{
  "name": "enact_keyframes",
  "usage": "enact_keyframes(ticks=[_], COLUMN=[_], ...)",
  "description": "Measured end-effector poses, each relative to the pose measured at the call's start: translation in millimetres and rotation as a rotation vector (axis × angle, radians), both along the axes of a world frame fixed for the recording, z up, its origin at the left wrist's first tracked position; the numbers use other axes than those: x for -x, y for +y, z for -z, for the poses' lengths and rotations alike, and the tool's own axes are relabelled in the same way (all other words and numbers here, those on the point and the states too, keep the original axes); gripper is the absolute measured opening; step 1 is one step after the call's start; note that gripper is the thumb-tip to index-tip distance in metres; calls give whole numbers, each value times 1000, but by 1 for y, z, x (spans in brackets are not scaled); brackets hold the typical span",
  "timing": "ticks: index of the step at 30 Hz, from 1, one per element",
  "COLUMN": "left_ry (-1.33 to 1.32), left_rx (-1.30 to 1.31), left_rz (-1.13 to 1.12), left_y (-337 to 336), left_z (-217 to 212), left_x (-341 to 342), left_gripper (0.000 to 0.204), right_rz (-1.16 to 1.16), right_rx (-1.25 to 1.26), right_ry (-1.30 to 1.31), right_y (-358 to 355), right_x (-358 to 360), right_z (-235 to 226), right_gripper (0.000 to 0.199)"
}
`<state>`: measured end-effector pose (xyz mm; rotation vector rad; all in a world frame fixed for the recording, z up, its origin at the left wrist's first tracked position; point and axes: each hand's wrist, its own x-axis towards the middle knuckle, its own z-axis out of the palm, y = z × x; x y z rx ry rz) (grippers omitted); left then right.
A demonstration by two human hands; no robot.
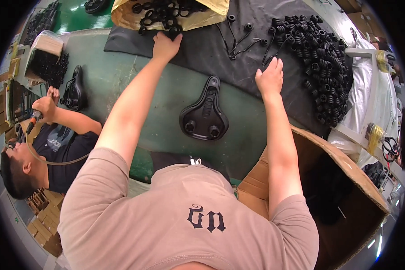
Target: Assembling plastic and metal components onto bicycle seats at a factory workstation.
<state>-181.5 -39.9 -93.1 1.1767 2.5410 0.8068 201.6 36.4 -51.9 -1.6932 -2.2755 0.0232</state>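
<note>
My left hand point(166, 47) reaches to the near edge of a yellow-lined bag point(207, 19), its fingers apart beside black ring-shaped parts point(164, 20). My right hand point(270, 77) is closed at the joined near end of a black bent-wire frame point(268, 50); its fingertips partly hide that end. A second wire frame point(232, 55), V-shaped with knobbed ends, lies to the left of it on a dark sheet point(198, 50). Between my forearms, a black bicycle saddle point(206, 113) rests underside up on the green table point(162, 114), its narrow nose pointing away from me.
A heap of black coil springs point(326, 74) covers the sheet's right side. An open cardboard box point(342, 157) stands against my right arm. To the left, a co-worker point(54, 148) grips a corded tool point(33, 120) near another saddle point(74, 90) and a box of small black parts point(45, 56).
</note>
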Motion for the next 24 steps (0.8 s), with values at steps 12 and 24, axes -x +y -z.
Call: enact_keyframes(ticks=[12,24], left_ry=[-42,-442], left_rx=[32,-45], left_rz=[85,97], left_y=[-51,-261], left_z=[24,-14], left_x=[19,-33], left_gripper=[47,21], right_rz=[-328,29], right_rx=[-91,955], right_ry=[211,622], right_y=[-18,-155], right_x=[-10,-120], right_z=[-14,-77], right_gripper=[32,18])
